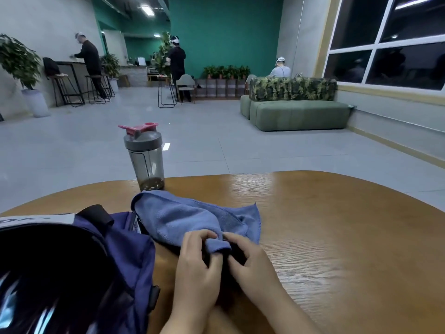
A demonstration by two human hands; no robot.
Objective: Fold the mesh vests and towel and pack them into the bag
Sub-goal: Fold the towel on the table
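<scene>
A blue towel (192,219) lies bunched on the wooden table (337,225), its left part draped over the rim of a dark blue bag (125,261). My left hand (196,268) and my right hand (250,263) sit side by side at the towel's near corner, each pinching the cloth with curled fingers. Something dark lies under the hands, too hidden to name. The bag stands at the left, its dark open mouth (48,273) facing me. No mesh vest is clearly visible.
A grey shaker bottle with a pink flip lid (145,157) stands at the table's far edge, just behind the towel. The table's right half is bare wood. Beyond are a tiled floor, a green sofa (298,112), stools and several people far off.
</scene>
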